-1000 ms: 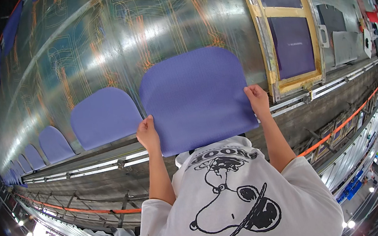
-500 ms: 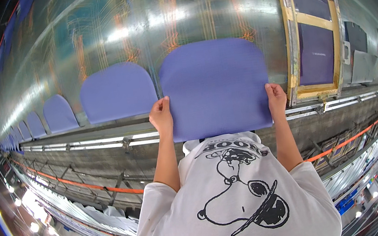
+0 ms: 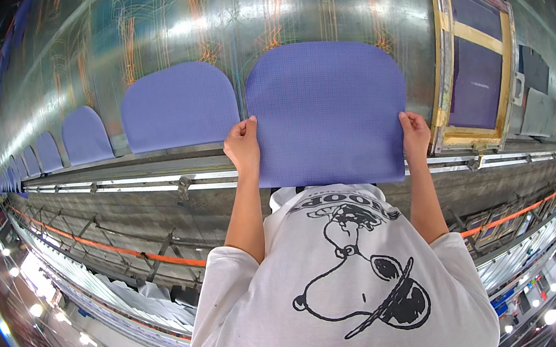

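Observation:
Between my two hands I hold a purple sheet (image 3: 328, 115) with a fine grid-like texture, rounded far corners and a straighter near edge. My left hand (image 3: 242, 149) pinches its left edge between thumb and fingers. On the opposite edge, a little lower, my right hand (image 3: 416, 136) pinches it the same way. The near edge of the sheet reaches over the table's front rail, close to my shirt. To the left lies a similar purple sheet (image 3: 180, 109) flat on the table, with several more in a row beyond it.
Orange and yellow marks streak the long shiny table (image 3: 237, 12). At the right rests a framed screen (image 3: 442, 49) with a purple panel, and beyond it grey sheets (image 3: 543, 114). A metal rail (image 3: 140, 182) runs along the front. Behind me passes an orange bar (image 3: 120, 248).
The view has shifted, so the table and its row of sheets appear higher. The held sheet and both hands sit slightly up and right in the picture. Both pinches stay on its edges.

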Tool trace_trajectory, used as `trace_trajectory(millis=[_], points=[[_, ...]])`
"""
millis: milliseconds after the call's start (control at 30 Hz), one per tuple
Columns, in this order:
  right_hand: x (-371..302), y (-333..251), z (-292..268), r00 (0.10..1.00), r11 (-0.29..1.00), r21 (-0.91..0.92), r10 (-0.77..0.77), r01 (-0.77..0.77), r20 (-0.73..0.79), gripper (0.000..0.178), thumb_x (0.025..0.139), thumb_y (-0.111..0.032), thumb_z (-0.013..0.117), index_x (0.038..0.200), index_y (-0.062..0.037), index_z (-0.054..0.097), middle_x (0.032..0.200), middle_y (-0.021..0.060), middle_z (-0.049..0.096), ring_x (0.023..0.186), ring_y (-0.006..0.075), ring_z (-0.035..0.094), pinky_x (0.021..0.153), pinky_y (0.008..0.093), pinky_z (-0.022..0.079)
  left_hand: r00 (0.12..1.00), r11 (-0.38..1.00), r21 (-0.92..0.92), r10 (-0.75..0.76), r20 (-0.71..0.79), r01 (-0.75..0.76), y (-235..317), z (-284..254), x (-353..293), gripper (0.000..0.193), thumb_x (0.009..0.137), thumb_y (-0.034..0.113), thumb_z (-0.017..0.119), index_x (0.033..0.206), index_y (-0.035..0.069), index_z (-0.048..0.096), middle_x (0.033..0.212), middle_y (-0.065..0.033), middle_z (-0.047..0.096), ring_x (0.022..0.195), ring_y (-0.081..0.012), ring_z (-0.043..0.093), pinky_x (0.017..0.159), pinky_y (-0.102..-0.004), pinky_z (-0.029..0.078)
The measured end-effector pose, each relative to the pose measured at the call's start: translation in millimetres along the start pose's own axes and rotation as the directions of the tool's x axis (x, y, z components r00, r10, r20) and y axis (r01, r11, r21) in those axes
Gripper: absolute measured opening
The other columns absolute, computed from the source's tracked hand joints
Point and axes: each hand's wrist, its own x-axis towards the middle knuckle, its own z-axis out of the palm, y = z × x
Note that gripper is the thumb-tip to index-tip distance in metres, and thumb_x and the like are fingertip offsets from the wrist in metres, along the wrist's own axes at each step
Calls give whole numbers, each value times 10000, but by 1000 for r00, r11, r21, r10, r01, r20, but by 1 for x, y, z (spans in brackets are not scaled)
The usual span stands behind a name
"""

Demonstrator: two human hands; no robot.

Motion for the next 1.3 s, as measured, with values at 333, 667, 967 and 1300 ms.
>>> trace_trajectory(millis=[333,667,967,1300], points=[[10,10,-2,999,989,-143,-41,39,-13,265,938,-257,785,938,1,728,741,-11,659,664,62,558,635,238,467,999,999,18,49,-1,-49,-4,1,1,312,922,301,773,981,-6,786,810,-64,747,724,-138,657,714,-311,526],[8,1,-1,995,963,-254,-96,92,-5,249,950,-264,773,934,-19,726,732,-17,647,666,65,550,632,248,462,827,826,114,560,-54,-552,-12,5,-18,223,934,244,773,941,21,766,834,-93,712,674,-189,647,661,-339,529],[8,-2,-2,999,972,-231,-50,53,18,262,947,-275,778,943,-19,719,750,-21,640,679,58,533,647,234,449,981,980,46,194,-23,-193,-18,0,0,330,938,318,762,968,-11,772,774,-62,715,715,-134,640,694,-304,515],[9,12,-3,994,963,-246,-113,110,4,287,928,-304,784,944,-22,730,767,31,689,693,99,603,673,271,495,988,986,71,151,-16,-150,-14,3,6,358,901,330,794,984,-17,778,818,-95,748,739,-166,658,732,-324,532]])
